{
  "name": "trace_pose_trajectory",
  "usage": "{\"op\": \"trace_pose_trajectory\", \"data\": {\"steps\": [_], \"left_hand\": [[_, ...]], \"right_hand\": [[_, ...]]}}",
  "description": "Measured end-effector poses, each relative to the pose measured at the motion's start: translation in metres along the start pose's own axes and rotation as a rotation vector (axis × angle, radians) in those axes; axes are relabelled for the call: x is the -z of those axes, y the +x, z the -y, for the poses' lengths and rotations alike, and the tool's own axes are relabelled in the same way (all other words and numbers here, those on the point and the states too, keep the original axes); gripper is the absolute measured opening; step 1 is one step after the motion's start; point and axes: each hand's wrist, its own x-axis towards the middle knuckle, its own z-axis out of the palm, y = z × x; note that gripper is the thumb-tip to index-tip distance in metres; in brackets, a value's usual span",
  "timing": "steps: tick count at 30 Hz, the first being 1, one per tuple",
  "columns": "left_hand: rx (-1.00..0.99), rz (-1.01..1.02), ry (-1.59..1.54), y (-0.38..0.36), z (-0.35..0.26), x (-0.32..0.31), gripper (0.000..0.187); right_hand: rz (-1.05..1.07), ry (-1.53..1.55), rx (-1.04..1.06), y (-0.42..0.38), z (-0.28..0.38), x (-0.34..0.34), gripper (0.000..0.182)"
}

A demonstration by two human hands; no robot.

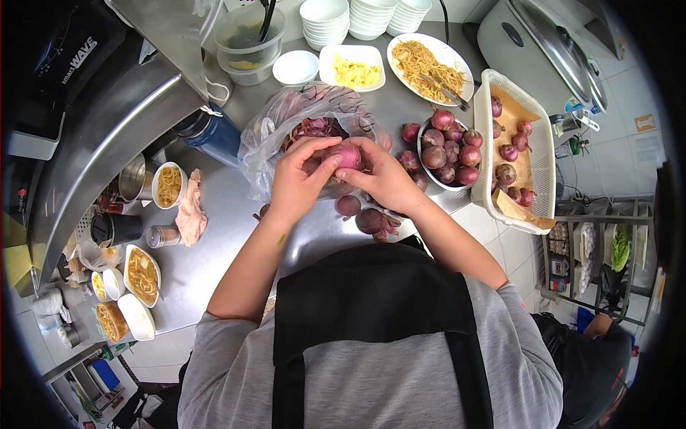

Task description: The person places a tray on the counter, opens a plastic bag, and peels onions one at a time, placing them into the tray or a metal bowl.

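Note:
A red onion (348, 155) is held between my left hand (304, 177) and my right hand (382, 171), both closed around it with the thumbs on its near side. Beneath and behind my hands, a clear plastic bag (261, 139) stands open with onion skins (318, 129) inside. To the right, a round bowl (450, 188) is heaped with red onions (450, 150). A few onions lie outside the bowl at its left. Closer to my body, a loose onion (348, 206) and another with ragged skin (370, 221) rest on the steel counter (236, 236).
A white plastic basket (550, 189) with brown paper and several onions sits at the right edge. At the back are a noodle plate (464, 64), a dish of yellow pieces (357, 69) and stacked bowls (324, 21). A blue bottle (218, 136) stands left. Another person (593, 365) is behind at right.

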Motion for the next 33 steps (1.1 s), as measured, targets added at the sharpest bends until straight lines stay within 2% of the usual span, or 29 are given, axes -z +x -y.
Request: {"op": "trace_pose_trajectory", "data": {"steps": [5,7,8,11,13,14,16,17,19,22,23,25,28,31,33], "left_hand": [[-0.078,-0.058,0.057,0.002,-0.005,-0.001,0.024],[-0.256,-0.029,0.322,0.007,-0.003,0.004,0.019],[-0.256,-0.029,0.322,0.007,0.0,0.005,0.019],[-0.208,-0.101,0.232,0.007,0.01,0.004,0.016],[0.11,-0.187,-0.228,0.006,0.008,0.001,0.014],[0.11,-0.186,-0.228,0.006,0.009,0.001,0.014],[0.295,-0.283,-0.386,0.008,0.012,0.002,0.016],[0.295,-0.285,-0.386,0.007,0.014,0.004,0.016],[0.37,-0.31,-0.67,0.005,0.018,0.007,0.017],[0.341,-0.296,-0.69,0.006,0.02,0.009,0.018],[0.34,-0.297,-0.69,0.006,0.016,0.008,0.018],[0.242,-0.197,-0.32,0.004,0.004,0.002,0.022],[0.151,-0.1,-0.144,0.002,-0.001,-0.005,0.022],[0.111,-0.109,-0.046,0.003,0.009,-0.004,0.017],[0.173,-0.131,-0.03,0.004,0.011,-0.002,0.012]], "right_hand": [[-0.015,0.071,-0.007,-0.002,0.006,-0.003,0.052],[-0.001,-0.017,0.019,-0.002,0.004,-0.001,0.052],[-0.001,-0.017,0.019,-0.003,0.006,-0.001,0.052],[0.041,0.052,0.004,-0.004,0.009,-0.001,0.053],[0.093,0.165,0.022,-0.002,0.003,0.001,0.054],[0.092,0.165,0.022,-0.003,0.001,0.001,0.054],[0.108,0.285,0.023,-0.002,-0.002,0.002,0.055],[0.11,0.285,0.023,-0.003,-0.001,0.001,0.055],[0.082,0.449,-0.053,-0.005,-0.001,-0.001,0.055],[0.074,0.595,-0.105,-0.005,-0.007,-0.002,0.055],[0.075,0.596,-0.104,-0.005,-0.007,-0.002,0.055],[0.02,0.587,-0.049,-0.005,-0.008,-0.003,0.054],[-0.003,0.518,0.027,-0.003,-0.013,-0.006,0.049],[-0.028,0.414,0.047,-0.004,-0.009,-0.01,0.044],[-0.031,0.386,0.104,-0.004,-0.011,-0.01,0.044]]}}
